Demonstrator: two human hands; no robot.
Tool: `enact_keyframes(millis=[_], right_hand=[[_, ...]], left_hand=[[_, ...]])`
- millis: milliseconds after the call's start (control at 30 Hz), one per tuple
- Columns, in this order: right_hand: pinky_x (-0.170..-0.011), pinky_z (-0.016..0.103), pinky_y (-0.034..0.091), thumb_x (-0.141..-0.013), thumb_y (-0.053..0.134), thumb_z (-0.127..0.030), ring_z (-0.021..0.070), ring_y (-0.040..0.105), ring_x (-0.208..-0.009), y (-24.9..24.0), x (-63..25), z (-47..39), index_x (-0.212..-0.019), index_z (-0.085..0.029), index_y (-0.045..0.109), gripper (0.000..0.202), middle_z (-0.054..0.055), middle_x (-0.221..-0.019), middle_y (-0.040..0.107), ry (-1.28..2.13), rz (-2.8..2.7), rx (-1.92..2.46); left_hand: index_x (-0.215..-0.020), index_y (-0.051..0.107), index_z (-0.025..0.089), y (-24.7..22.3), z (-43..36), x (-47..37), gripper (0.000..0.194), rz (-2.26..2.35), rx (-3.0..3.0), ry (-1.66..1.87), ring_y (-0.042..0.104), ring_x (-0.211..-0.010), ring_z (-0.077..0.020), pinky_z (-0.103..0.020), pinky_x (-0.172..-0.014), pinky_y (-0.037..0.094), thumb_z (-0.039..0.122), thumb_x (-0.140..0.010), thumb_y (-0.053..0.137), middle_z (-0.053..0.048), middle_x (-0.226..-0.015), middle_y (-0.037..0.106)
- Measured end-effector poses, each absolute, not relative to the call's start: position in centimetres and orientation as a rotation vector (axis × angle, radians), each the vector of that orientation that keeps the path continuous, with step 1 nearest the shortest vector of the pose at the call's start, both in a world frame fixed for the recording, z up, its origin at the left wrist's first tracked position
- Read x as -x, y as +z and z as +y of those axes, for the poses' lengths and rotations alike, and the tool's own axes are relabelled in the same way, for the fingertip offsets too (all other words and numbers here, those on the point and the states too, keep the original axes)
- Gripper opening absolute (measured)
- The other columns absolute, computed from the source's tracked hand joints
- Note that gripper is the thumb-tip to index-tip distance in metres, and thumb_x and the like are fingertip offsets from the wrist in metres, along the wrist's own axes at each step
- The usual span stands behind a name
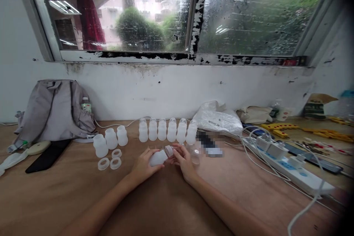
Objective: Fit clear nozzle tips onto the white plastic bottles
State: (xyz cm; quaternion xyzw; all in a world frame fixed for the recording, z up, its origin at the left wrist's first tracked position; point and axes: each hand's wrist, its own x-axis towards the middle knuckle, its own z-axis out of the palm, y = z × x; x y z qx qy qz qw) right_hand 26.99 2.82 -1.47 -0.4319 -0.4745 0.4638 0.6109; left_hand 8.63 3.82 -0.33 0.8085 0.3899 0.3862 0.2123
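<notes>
My left hand (141,165) is wrapped round a frosted white baby bottle (157,158), tilted with its mouth up to the right. At that mouth, the fingers of my right hand (183,160) grip a pale screw ring (169,151). Whether the ring is threaded on I cannot tell. Just right of my right hand, partly behind it, lie clear domed caps (195,157). Behind my hands stands a row of several capped bottles (162,129). To the left are three uncapped bottle bodies (111,139), with three loose rings (115,163) in front of them.
A grey backpack (55,107) leans on the wall at left, behind a black flat item (48,156). On the right are a plastic bag (218,120), a white power strip (312,182) with plugs and loose cables, a phone (318,160) and yellow parts (282,127).
</notes>
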Motion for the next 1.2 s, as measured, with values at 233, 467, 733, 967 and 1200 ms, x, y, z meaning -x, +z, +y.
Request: enact_keyframes(millis=[233,467,733,967,1200], right_hand=[[-0.051,0.025,0.048,-0.070,0.059,-0.042,0.0134,0.057,-0.060,-1.4,-26.8,2.4,-0.096,-0.021,0.049,0.035,0.001,-0.078,0.060,1.094,-1.220,0.981],[-0.051,0.026,0.048,-0.069,0.060,-0.039,0.0138,0.057,-0.059,-1.0,-27.2,2.3,-0.094,-0.020,0.051,0.033,0.000,-0.070,0.059,1.125,-1.249,0.986],[-0.049,0.024,0.046,-0.067,0.063,-0.041,0.0122,0.055,-0.058,-1.1,-28.3,2.9,-0.075,-0.018,0.053,0.026,-0.001,-0.067,0.058,1.133,-1.293,0.991],[-0.041,0.023,0.041,-0.069,0.058,-0.049,0.0118,0.052,-0.045,-1.9,-28.6,3.8,-0.068,-0.017,0.052,0.033,-0.002,-0.052,0.056,1.032,-1.384,1.077],[-0.034,0.020,0.029,-0.076,0.046,-0.055,0.0084,0.044,-0.034,-1.8,-28.6,3.5,-0.057,-0.018,0.045,0.042,-0.003,-0.044,0.051,0.895,-1.534,1.252]], left_hand=[[-0.097,0.055,0.023,-0.1,3.4,-8.6,0.040,1.177,-2.199,1.064,0.057,-0.085,-0.0208,-0.031,-0.075,0.042,0.037,-0.062,0.067,-0.003,-0.092,0.061],[-0.099,0.056,0.023,0.0,3.4,-8.5,0.040,1.149,-2.228,1.059,0.057,-0.086,-0.0203,-0.030,-0.075,0.042,0.037,-0.062,0.067,-0.003,-0.094,0.062],[-0.099,0.058,0.024,0.2,3.4,-8.2,0.042,1.096,-2.243,1.025,0.057,-0.087,-0.0202,-0.030,-0.077,0.042,0.039,-0.060,0.068,-0.002,-0.096,0.063],[-0.099,0.058,0.024,0.3,3.5,-8.2,0.044,1.087,-2.242,0.994,0.057,-0.089,-0.0208,-0.030,-0.078,0.042,0.040,-0.060,0.069,-0.002,-0.098,0.063],[-0.101,0.056,0.025,0.4,3.4,-8.1,0.045,1.081,-2.313,0.949,0.057,-0.091,-0.0202,-0.030,-0.080,0.043,0.041,-0.061,0.068,-0.001,-0.101,0.062]])
